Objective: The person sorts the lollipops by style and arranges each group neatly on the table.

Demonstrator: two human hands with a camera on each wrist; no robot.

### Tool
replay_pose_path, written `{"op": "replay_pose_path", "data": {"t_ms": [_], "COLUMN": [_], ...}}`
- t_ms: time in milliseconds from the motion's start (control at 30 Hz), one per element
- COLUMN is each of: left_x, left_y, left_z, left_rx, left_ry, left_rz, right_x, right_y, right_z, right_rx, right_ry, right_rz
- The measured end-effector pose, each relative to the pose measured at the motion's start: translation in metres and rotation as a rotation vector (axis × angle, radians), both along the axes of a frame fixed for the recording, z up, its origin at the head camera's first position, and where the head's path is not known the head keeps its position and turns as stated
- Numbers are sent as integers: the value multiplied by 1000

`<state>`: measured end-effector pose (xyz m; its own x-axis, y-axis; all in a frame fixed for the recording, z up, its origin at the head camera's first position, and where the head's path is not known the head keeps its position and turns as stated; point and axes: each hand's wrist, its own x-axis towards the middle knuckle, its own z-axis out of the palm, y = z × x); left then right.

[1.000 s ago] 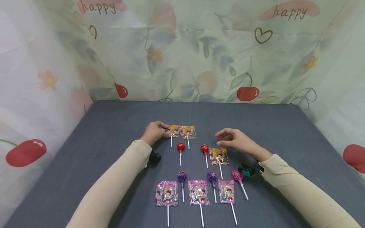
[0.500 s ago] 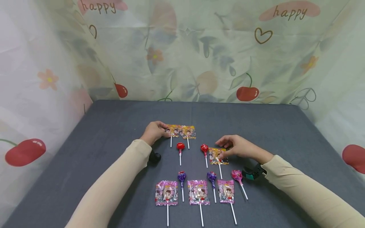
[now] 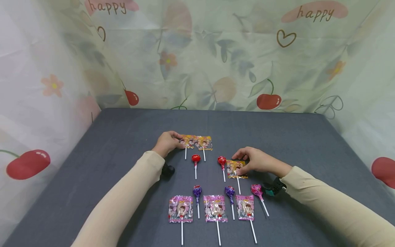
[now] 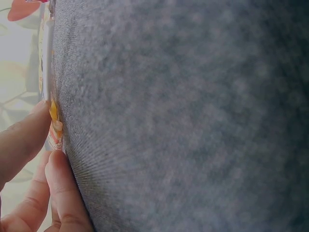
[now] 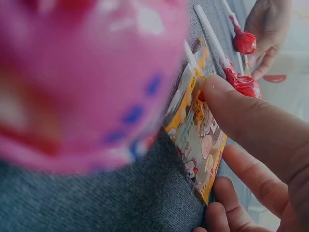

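Observation:
My left hand (image 3: pixel 168 143) pinches the left edge of a yellow-wrapped flat lollipop (image 3: pixel 187 141), the leftmost of two lying side by side at the back. Its neighbour, another yellow-wrapped lollipop (image 3: pixel 203 142), overlaps it slightly. In the left wrist view, the thumb and fingers meet at the wrapper's edge, beside a white stick (image 4: pixel 47 63). My right hand (image 3: pixel 259 160) grips a third yellow-wrapped lollipop (image 5: pixel 200 140), thumb on its printed face and fingers along its far edge. Just left of that lies a red ball lollipop (image 3: pixel 222 161), with a second red lollipop (image 3: pixel 195 158) further left.
In front lie three pink-wrapped flat lollipops, the leftmost pink-wrapped lollipop (image 3: pixel 180 209) among them. Between them are two purple ball lollipops, one purple lollipop (image 3: pixel 229 192) near the middle. A pink ball lollipop (image 3: pixel 256 189) lies by my right wrist. A patterned curtain (image 3: pixel 203 68) borders the grey table (image 3: pixel 123 127).
My right hand has come down and toward me onto the right yellow-wrapped lollipop, its thumb now on the wrapper. The left hand has stayed in place.

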<state>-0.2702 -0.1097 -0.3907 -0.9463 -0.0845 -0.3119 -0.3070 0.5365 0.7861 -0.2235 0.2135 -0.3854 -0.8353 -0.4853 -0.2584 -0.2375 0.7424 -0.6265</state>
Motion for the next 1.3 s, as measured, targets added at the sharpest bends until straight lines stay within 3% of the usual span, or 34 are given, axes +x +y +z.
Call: {"op": "replay_pose_path", "data": {"t_ms": [633,1300], "left_x": [-1,1], "left_y": [1,0], "left_z": [1,2], "left_rx": [-6,11], "left_ry": [-1,-5], "left_rz": [1,-2], "right_x": [2,-4], "right_y": [-2,-10], "right_z": [4,4], "right_rx": [4,29], "right_ry": [22,-40], "right_rz": [72,55]}}
